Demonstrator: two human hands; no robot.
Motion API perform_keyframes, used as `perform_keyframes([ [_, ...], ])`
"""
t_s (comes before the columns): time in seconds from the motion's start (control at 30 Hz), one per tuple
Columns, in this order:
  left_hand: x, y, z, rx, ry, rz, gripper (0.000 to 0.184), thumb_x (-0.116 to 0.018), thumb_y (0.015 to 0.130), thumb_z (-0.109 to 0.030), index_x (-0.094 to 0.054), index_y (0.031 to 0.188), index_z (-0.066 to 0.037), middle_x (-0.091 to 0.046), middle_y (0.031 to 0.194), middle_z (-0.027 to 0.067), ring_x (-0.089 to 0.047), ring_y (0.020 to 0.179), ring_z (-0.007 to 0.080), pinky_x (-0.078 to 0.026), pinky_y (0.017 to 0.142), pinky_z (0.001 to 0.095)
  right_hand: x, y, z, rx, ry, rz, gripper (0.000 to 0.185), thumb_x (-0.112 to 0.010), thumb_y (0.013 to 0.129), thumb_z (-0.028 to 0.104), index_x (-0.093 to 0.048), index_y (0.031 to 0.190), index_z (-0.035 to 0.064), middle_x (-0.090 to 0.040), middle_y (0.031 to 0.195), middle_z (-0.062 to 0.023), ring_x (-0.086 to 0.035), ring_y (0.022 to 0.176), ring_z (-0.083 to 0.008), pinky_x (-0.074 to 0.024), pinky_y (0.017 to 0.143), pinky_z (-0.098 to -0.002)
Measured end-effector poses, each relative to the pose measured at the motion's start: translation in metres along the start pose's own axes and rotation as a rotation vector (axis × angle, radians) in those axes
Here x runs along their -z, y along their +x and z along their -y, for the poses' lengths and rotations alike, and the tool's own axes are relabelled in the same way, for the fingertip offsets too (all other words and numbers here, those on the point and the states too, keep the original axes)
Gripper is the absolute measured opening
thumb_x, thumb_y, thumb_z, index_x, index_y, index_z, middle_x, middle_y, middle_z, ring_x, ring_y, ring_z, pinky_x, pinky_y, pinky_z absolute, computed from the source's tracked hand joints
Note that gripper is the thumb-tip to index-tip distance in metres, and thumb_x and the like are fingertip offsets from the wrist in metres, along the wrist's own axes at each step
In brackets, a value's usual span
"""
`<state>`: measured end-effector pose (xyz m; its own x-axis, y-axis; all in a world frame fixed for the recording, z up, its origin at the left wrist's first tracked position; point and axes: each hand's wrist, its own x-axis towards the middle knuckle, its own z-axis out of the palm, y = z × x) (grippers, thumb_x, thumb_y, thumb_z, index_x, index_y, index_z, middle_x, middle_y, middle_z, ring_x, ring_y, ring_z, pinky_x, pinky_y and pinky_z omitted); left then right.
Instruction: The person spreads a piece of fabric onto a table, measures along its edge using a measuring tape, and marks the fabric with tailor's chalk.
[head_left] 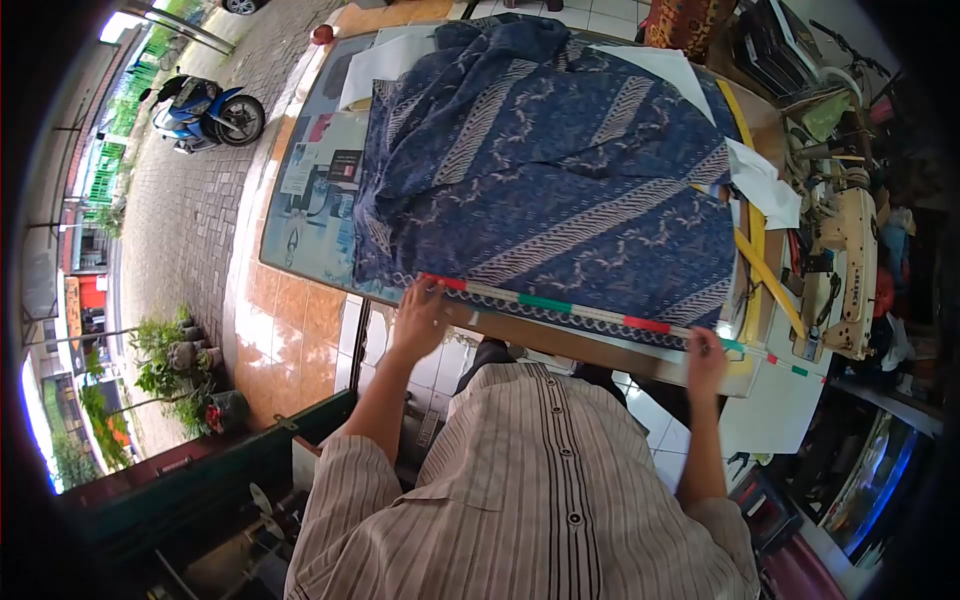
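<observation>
A blue batik cloth [570,190] with pale diagonal bands lies spread and partly rumpled over the table. Along its near edge runs a tape measure [645,324] in red, white and green sections. My left hand [418,318] has its fingers closed at the tape's left end, by the cloth's near left corner. Near the right corner, my right hand [706,362] pinches the tape, whose tail [785,364] continues rightward past the fingers. The fingertips of both hands are small here, and whether they also grip the cloth edge cannot be made out.
Yellow curved rulers [768,282] and white paper [762,185] lie right of the cloth. A sewing machine [845,275] stands farther right. Printed sheets show on the table's glass top [300,220] at left. A motorcycle [205,112] is parked on the paving outside.
</observation>
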<state>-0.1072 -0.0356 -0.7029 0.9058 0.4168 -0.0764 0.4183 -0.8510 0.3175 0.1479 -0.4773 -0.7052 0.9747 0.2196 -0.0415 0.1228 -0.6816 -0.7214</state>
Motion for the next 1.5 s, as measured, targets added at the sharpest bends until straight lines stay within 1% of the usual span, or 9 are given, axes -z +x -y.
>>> perform_keyframes([
  [0.1,0.005,-0.001,0.010,-0.058,-0.070,-0.002,0.050,-0.062,0.088,-0.023,-0.056,0.131,0.000,-0.047,0.135,0.0241,-0.042,0.129,0.0423,-0.032,0.109,0.0491,-0.110,-0.030,0.101,0.287,0.061,0.117,0.014,-0.070,0.087,0.017,-0.070,0.095,0.0067,-0.069,0.086,-0.0102,-0.066,0.072,-0.0243,-0.0519,0.067,-0.0330],
  [0.33,0.005,-0.001,0.023,-0.109,-0.103,0.060,0.058,-0.060,0.090,-0.031,-0.049,0.138,0.000,-0.040,0.140,0.0227,-0.037,0.133,0.0409,-0.027,0.111,0.0511,-0.224,-0.051,0.189,0.263,-0.097,0.166,0.013,-0.073,0.084,0.021,-0.066,0.090,0.0114,-0.067,0.082,-0.0045,-0.067,0.067,-0.0243,-0.0516,0.058,-0.0373],
  [0.53,0.016,-0.005,0.035,-0.152,-0.184,0.122,0.059,-0.061,0.091,-0.032,-0.047,0.139,-0.001,-0.035,0.145,0.0224,-0.032,0.137,0.0395,-0.025,0.113,0.0525,-0.230,-0.052,0.190,0.255,-0.166,0.174,0.013,-0.074,0.083,0.021,-0.065,0.085,0.0117,-0.064,0.078,-0.0025,-0.064,0.061,-0.0225,-0.0490,0.054,-0.0358],
  [0.63,0.020,-0.009,0.032,-0.236,-0.230,0.034,0.053,-0.064,0.088,-0.026,-0.052,0.134,-0.001,-0.044,0.138,0.0202,-0.042,0.130,0.0383,-0.035,0.107,0.0505,-0.230,-0.052,0.191,0.258,-0.161,0.170,0.014,-0.074,0.082,0.022,-0.065,0.085,0.0119,-0.063,0.077,-0.0019,-0.062,0.061,-0.0219,-0.0482,0.053,-0.0356],
  [0.7,0.020,-0.009,0.028,-0.378,-0.405,0.140,0.047,-0.064,0.086,-0.021,-0.055,0.128,-0.001,-0.055,0.122,0.0163,-0.054,0.115,0.0346,-0.043,0.100,0.0471,-0.231,-0.052,0.190,0.247,-0.154,0.177,0.014,-0.074,0.083,0.023,-0.065,0.085,0.0124,-0.063,0.076,-0.0015,-0.063,0.063,-0.0215,-0.0487,0.055,-0.0363],
  [0.73,0.020,-0.010,0.024,-0.432,-0.414,0.099,0.036,-0.065,0.084,-0.019,-0.062,0.116,-0.002,-0.063,0.101,0.0124,-0.063,0.095,0.0315,-0.050,0.087,0.0439,-0.230,-0.052,0.189,0.253,-0.150,0.180,0.014,-0.074,0.083,0.023,-0.065,0.085,0.0124,-0.063,0.076,-0.0015,-0.063,0.063,-0.0215,-0.0487,0.055,-0.0363],
  [0.87,0.015,-0.014,0.010,-0.513,-0.425,0.180,0.026,-0.068,0.083,-0.014,-0.067,0.105,-0.001,-0.064,0.103,0.0127,-0.064,0.094,0.0295,-0.053,0.083,0.0405,-0.227,-0.050,0.192,0.230,-0.186,0.227,0.014,-0.073,0.084,0.025,-0.064,0.086,0.0137,-0.062,0.076,-0.0015,-0.063,0.064,-0.0219,-0.0488,0.057,-0.0373],
  [1.3,0.017,0.009,0.032,-0.592,-0.378,0.116,0.030,-0.066,0.084,-0.021,-0.065,0.108,-0.003,-0.062,0.104,0.0105,-0.059,0.101,0.0276,-0.049,0.092,0.0404,-0.228,-0.052,0.199,0.205,-0.199,0.187,0.015,-0.073,0.084,0.023,-0.065,0.087,0.0109,-0.063,0.077,-0.0035,-0.062,0.064,-0.0225,-0.0487,0.058,-0.0368],
  [1.5,0.026,0.032,0.064,-0.709,-0.197,0.176,0.050,-0.065,0.084,-0.024,-0.056,0.124,0.003,-0.052,0.128,0.0135,-0.049,0.121,0.0287,-0.041,0.105,0.0434,-0.228,-0.057,0.205,0.162,-0.221,0.156,0.013,-0.073,0.084,0.021,-0.065,0.086,0.0103,-0.064,0.080,-0.0046,-0.063,0.066,-0.0234,-0.0495,0.059,-0.0374],
])
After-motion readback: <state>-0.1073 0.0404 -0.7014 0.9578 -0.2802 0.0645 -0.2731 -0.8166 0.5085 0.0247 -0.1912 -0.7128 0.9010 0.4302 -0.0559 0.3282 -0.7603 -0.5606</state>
